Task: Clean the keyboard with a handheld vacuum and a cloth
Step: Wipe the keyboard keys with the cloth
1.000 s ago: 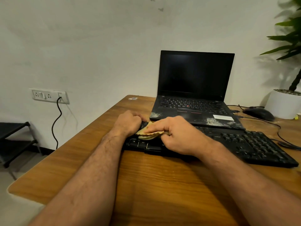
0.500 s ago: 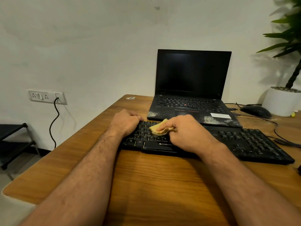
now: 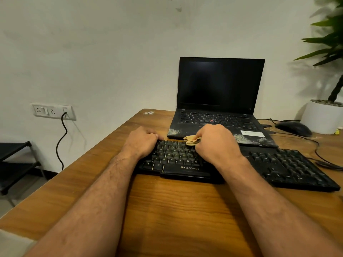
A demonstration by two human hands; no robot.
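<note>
The right hand [image 3: 215, 143] pinched a small yellow cloth [image 3: 191, 140] against the far key rows of the black keyboard [image 3: 178, 160]. Just left of that grip, the left hand [image 3: 142, 140] curled over the keyboard's far left corner, holding it.

Two bare forearms enter from the bottom edge, no sleeves visible anywhere up to the frame border. Both arms carry dark hair along their length, denser toward the wrists. Left hand [image 3: 142, 140] and right hand [image 3: 216, 143] are bare: no gloves, rings, watch or wristband seen. Knuckles and tendons show on the backs. Fingernails too small to tell.
</note>
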